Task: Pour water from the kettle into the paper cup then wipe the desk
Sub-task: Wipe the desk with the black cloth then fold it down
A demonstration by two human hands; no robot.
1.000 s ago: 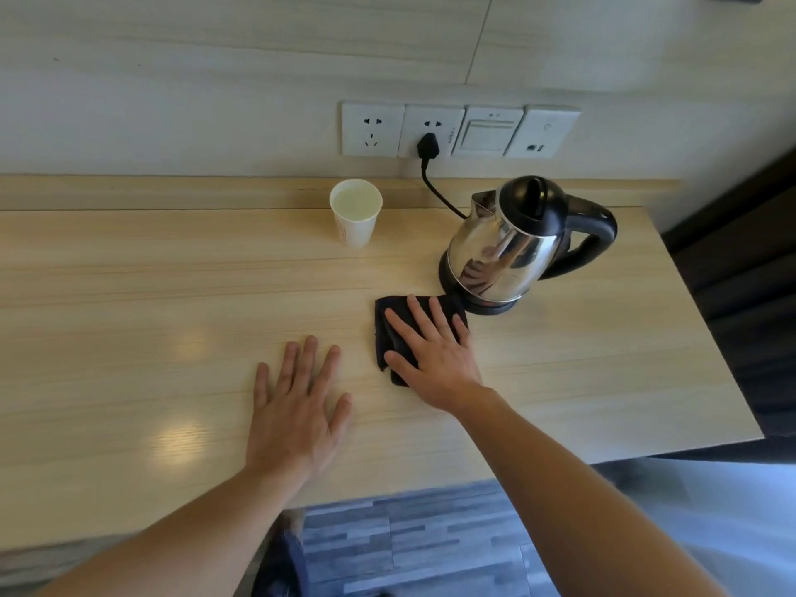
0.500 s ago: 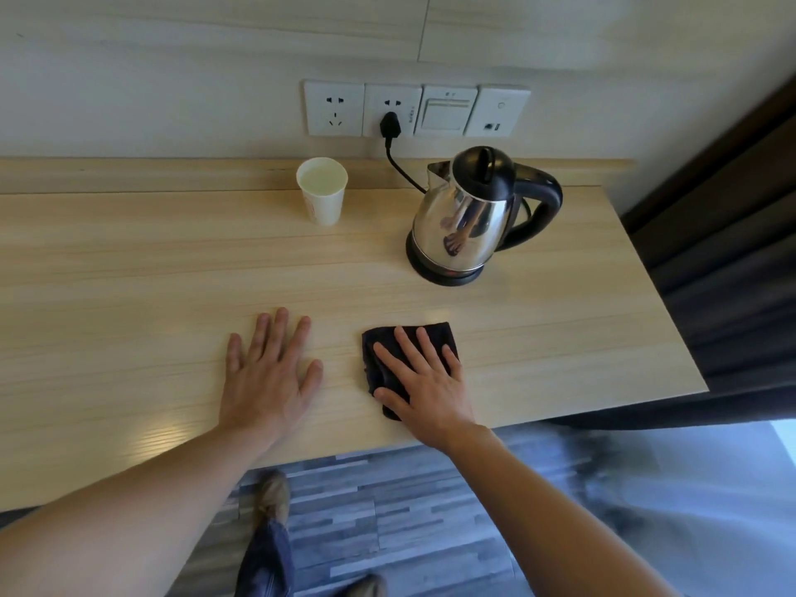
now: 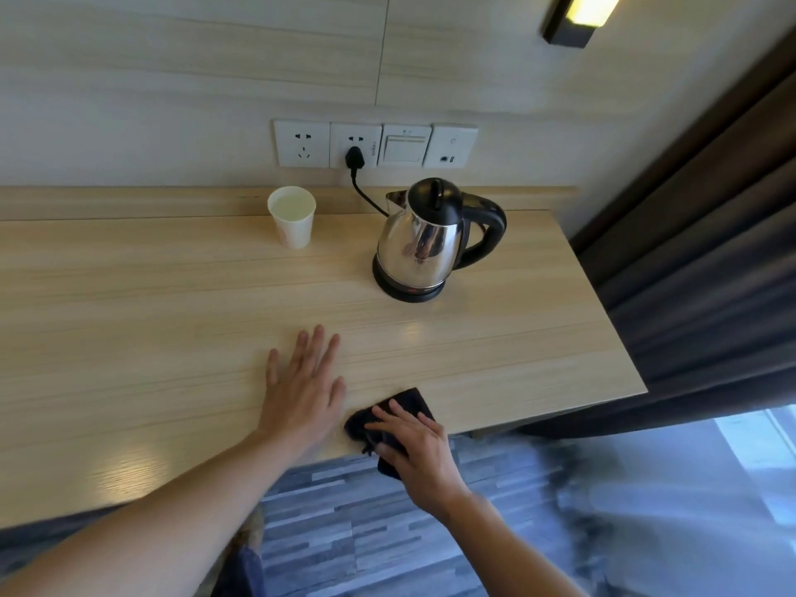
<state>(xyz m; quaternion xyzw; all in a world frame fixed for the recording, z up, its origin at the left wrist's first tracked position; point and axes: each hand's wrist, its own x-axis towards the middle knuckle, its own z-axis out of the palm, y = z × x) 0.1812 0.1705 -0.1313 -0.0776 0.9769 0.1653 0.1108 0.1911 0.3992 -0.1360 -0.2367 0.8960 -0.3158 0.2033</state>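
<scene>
My left hand [image 3: 303, 392] lies flat on the wooden desk [image 3: 150, 321], palm down, fingers spread, holding nothing. My right hand [image 3: 415, 443] presses a dark cloth [image 3: 411, 405] against the near edge of the desk, fingers splayed over it; part of the cloth hangs past the edge, below my palm. The two hands are just beside each other, not touching.

The paper cup [image 3: 293, 217] stands upright near the back of the desk, filled with water close to its rim. The stainless kettle [image 3: 426, 241] sits upright on its black base [image 3: 407, 290], to the right of the cup and well apart from it, black lid closed, handle pointing right. A black cord [image 3: 366, 196] runs from behind the kettle to a plug [image 3: 355, 157] in the wall socket.
</scene>
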